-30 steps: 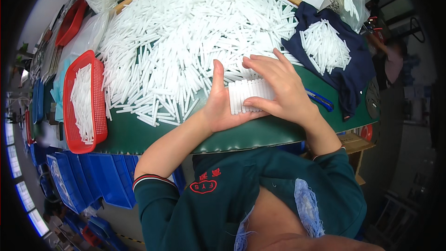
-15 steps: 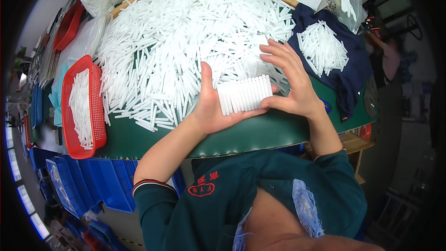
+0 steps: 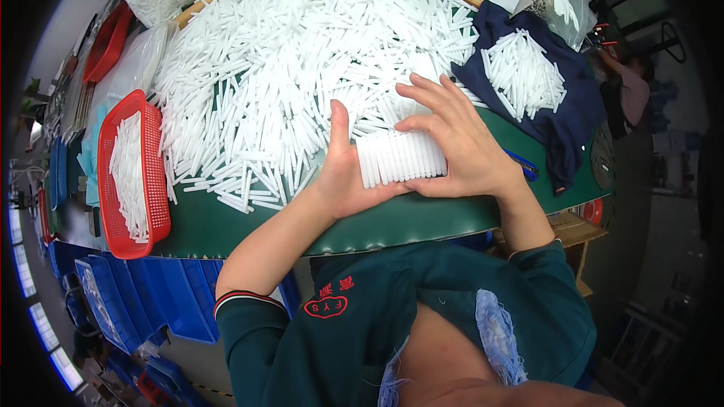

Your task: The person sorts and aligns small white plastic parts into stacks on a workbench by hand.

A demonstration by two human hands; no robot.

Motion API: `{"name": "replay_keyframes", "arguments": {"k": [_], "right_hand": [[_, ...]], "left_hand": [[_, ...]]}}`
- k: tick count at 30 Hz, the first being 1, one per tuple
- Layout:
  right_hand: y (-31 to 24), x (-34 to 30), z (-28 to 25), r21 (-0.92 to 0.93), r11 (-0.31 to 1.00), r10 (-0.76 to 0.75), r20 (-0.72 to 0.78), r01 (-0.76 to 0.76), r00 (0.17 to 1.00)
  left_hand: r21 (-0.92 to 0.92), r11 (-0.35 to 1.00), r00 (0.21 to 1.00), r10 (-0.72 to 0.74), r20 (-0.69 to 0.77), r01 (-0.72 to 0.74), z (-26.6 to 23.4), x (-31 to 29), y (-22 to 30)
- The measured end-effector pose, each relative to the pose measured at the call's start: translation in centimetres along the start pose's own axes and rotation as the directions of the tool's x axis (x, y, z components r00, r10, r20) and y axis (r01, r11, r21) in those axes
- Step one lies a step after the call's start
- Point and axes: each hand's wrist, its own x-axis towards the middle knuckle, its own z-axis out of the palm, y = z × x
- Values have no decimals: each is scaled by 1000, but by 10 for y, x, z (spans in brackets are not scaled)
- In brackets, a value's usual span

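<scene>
White tube row (image 3: 401,157) | btwn both hands | loose tube pile (image 3: 302,68) behind

My view is evenly and brightly lit from overhead. The heap of white tubes (image 3: 302,68) toward 12 o'clock is close to overexposed, and single tubes merge there. My left hand (image 3: 343,177) and right hand (image 3: 452,147) render sharp, casting only soft, short shadows on the green table (image 3: 302,230). Fisheye distortion bends the table edge and compresses detail toward 9 o'clock. A black vignette closes the corners; the area at 3 o'clock is dim and soft.
</scene>
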Motion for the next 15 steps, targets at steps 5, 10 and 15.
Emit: {"name": "replay_keyframes", "arguments": {"k": [5,10,15], "right_hand": [[0,-1,0,20,999,-26,-38,27,999],[3,-2,-3,28,999,-44,-70,46,997],[30,-12,-29,-47,994,81,-339,-103,937]], "left_hand": [[-115,993,993,-27,111,40,-6,2,1],[-109,994,983,10,183,10,-2,5,-1],[-112,993,976,-22,216,47,-6,5,1]]}}
